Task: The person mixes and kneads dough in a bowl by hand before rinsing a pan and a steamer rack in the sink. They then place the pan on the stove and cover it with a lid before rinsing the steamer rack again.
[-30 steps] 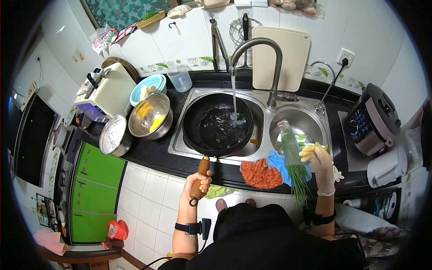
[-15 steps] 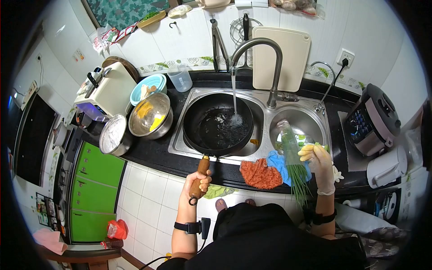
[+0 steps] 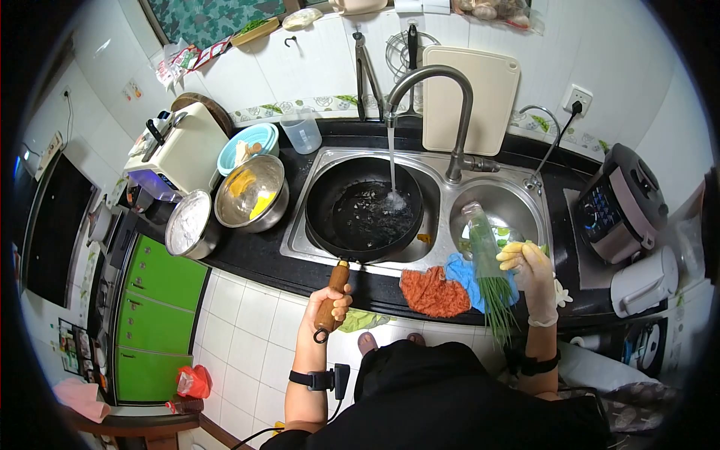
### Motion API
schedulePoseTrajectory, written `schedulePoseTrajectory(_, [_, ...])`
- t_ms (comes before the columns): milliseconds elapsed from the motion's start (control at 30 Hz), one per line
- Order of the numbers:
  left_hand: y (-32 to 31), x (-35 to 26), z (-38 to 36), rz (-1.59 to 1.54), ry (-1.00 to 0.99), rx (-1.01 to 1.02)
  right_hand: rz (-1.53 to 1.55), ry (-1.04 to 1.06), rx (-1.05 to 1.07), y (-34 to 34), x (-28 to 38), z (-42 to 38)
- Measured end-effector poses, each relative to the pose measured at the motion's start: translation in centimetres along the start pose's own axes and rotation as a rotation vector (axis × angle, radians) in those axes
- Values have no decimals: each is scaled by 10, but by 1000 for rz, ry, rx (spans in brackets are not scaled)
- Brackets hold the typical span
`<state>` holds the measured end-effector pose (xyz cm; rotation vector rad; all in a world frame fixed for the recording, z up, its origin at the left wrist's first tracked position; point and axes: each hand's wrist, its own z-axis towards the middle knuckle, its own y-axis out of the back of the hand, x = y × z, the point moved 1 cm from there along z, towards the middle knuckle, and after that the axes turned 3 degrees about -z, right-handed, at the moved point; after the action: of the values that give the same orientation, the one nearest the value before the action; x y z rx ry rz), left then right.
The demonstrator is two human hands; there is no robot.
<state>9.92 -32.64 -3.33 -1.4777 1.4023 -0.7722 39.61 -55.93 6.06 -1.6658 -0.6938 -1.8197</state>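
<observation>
My left hand [image 3: 330, 306] is wrapped round the wooden handle of a black wok [image 3: 364, 217], which sits in the large sink basin. Water runs from the faucet [image 3: 463, 112] into the wok's right side and pools there. My gloved right hand [image 3: 531, 271] hovers by the small basin, beside green onions in a clear bag [image 3: 496, 296]. Its fingers are curled, with yellow fingertips; whatever they may hold is too small to make out. An orange-red cloth [image 3: 435, 291] and a blue cloth [image 3: 463, 276] lie on the sink's front edge.
Left of the sink stand a metal bowl [image 3: 251, 196], a pot of white powder [image 3: 192, 225], blue bowls [image 3: 246, 146] and a clear jug [image 3: 301, 131]. A pressure cooker [image 3: 619, 202] and a white kettle [image 3: 645, 283] stand right. A cutting board [image 3: 469, 97] leans behind.
</observation>
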Motion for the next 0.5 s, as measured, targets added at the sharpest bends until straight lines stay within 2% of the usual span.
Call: schedulePoseTrajectory(500, [2, 0, -1, 25, -21, -25, -15, 5, -3, 1, 1, 4])
